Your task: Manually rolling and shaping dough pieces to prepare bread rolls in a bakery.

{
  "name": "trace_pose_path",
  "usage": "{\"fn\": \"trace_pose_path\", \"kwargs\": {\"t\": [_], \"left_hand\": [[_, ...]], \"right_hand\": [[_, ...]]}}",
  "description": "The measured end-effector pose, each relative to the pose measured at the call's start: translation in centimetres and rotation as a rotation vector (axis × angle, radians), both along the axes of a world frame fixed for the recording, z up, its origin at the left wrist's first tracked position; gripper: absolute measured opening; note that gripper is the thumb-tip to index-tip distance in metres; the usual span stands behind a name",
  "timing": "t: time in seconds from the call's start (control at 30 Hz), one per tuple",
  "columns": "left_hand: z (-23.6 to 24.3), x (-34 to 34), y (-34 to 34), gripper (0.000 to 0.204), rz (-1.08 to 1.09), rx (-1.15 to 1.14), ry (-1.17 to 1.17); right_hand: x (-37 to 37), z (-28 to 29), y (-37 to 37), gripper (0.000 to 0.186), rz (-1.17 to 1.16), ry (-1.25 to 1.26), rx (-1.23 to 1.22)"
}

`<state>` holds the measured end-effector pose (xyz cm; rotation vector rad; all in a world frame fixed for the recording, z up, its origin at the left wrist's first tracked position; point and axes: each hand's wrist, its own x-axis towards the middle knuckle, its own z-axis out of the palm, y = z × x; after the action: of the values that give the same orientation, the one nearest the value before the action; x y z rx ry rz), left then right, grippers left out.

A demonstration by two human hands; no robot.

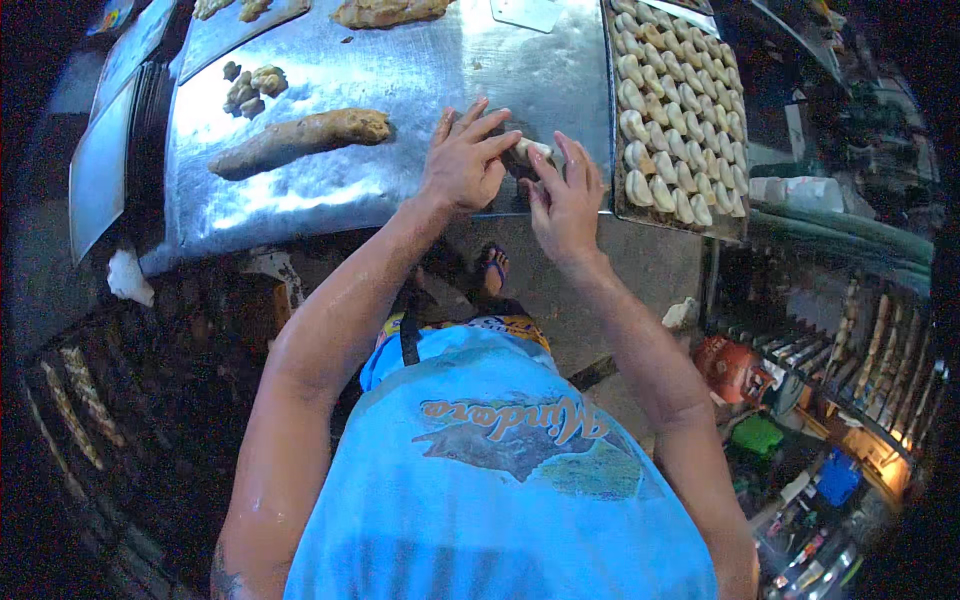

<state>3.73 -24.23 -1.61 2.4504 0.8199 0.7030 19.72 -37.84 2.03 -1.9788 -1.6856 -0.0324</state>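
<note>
A small pale piece of dough [533, 148] lies on the metal table between my hands. My left hand [467, 160] is laid palm down beside it, fingers stretched out, with a fingertip at the piece's left end. From the other side my right hand [568, 192] has its fingers bent onto the piece; its underside is hidden. Left of my hands rests a long, thick roll of brown-tan dough [300, 140]. Several small dough lumps [255, 90] sit just beyond the roll. To the right, a dark baking tray [627, 213] carries rows of shaped, folded-looking dough pieces [685, 110].
More dough [390, 10] lies at the far edge, near a pale flat scraper-like sheet [527, 12]. Flat metal trays [105, 155] stand stacked at the left. Racks of filled trays [880, 350] and a red round container [732, 368] are low on the right.
</note>
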Motion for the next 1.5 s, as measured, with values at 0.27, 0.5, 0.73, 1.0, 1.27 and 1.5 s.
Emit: {"fn": "trace_pose_path", "kwargs": {"t": [0.27, 0.5, 0.73, 1.0, 1.27, 1.5], "left_hand": [[1.5, -0.1, 0.3, 0.039, -0.052, -0.038, -0.031], [3.6, 2.4, 0.5, 0.038, -0.019, -0.027, -0.217], [5.9, 17.4, -8.4, 0.052, -0.311, 0.065, -0.153], [6.5, 26.2, -15.2, 0.092, -0.667, 0.148, 0.240], [5.9, 25.4, -13.6, 0.079, -0.711, 0.144, 0.217], [8.2, 22.1, -9.9, 0.051, -0.655, -0.069, -0.224]], "right_hand": [[1.2, 0.5, 1.9, 0.039, -0.076, -0.054, -0.132], [1.9, 3.0, 0.6, 0.027, -0.062, 0.496, -0.215], [20.3, 4.4, -12.8, 0.030, -0.620, 0.740, 0.215], [30.0, 3.8, -16.8, 0.031, -0.515, 0.814, -0.044], [30.0, 3.1, -15.0, 0.028, -0.371, 0.680, -0.165], [28.3, 4.4, -14.2, 0.028, -0.551, 0.614, 0.044]]}}
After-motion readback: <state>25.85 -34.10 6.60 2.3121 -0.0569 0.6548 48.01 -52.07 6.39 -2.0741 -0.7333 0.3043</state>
